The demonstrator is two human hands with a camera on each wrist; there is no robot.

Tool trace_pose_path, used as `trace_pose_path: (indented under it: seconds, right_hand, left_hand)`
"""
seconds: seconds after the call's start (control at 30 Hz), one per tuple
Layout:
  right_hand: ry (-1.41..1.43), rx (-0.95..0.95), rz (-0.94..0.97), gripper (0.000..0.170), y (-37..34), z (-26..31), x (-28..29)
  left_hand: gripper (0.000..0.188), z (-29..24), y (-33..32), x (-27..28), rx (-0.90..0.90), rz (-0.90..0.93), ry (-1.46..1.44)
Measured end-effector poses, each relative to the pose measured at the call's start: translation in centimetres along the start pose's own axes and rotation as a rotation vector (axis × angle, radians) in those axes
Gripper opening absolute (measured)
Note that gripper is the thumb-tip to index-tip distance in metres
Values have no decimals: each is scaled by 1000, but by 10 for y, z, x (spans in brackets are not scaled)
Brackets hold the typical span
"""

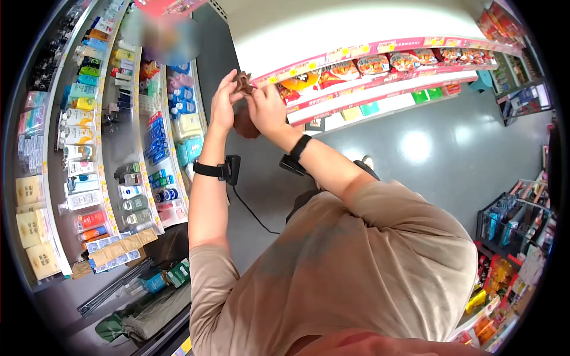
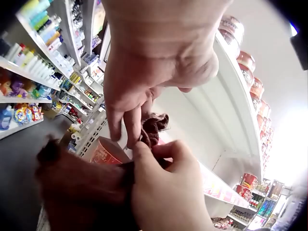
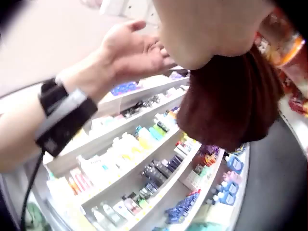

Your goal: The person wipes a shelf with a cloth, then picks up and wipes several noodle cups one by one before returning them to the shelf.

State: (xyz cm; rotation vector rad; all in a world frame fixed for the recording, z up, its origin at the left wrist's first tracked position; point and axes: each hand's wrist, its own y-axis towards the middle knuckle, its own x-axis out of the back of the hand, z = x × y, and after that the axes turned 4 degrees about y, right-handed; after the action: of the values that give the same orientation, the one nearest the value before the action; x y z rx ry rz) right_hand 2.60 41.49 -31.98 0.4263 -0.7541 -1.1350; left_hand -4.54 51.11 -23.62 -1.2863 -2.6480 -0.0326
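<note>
A dark brown piece of cloth [image 1: 246, 123], soft and gathered into pleats, hangs below the hands beside the shelf end. Its top is a bunched, twisted tuft [image 2: 154, 126]. My right hand [image 1: 268, 110] pinches the cloth just under that tuft between thumb and forefinger, as the left wrist view shows. My left hand [image 1: 223, 104] is close on the other side, its fingers mostly straight and the fingertips right at the tuft. In the right wrist view the left palm [image 3: 137, 55] faces the cloth, and the right hand [image 3: 211, 33] covers the tuft.
A white shelf unit [image 1: 350, 24] with red instant noodle bowls [image 1: 374, 63] stands just right of the hands. Toiletry shelves [image 1: 104, 136] run along the left. A grey floor [image 1: 386, 148] lies between, and a black cable [image 1: 252, 207] trails from the left wrist.
</note>
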Motion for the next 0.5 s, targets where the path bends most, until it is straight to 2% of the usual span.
trace_pose_path:
  seconds: [0.07,0.17,0.2,0.27,0.3,0.33,0.4,0.43,0.5]
  right_hand:
    - [97,10,-15,17,4,-12,27]
    - [124,161,209,16,-1,-48,109]
    - [17,126,296,17,-11,-72,136]
    - [-66,31,346,20,-19,-103,206]
    - [-52,-91,343,21,-24,-115,239]
    - [-207,-277,411,21,-37,-134,273]
    - [-338,-338,340,23,-53,-152,339]
    - [-341,-352,238,24,-62,-156,367]
    - [-519,-544,112,27,-74,-142,419]
  left_hand:
    - [57,0,-7,0,-69,-24,45]
    - [57,9,-33,-1,-89,-196,90]
    - [52,17,-44,-1,-59,-262,16]
    - [44,59,-64,6,-51,-355,-44]
    - [38,73,-78,4,-50,-401,-108]
    - [34,97,-87,3,-2,-475,-163]
    - [28,137,-114,4,207,-546,-262]
    - [31,165,-125,5,267,-600,-340]
    - [34,215,-145,2,419,-584,-227]
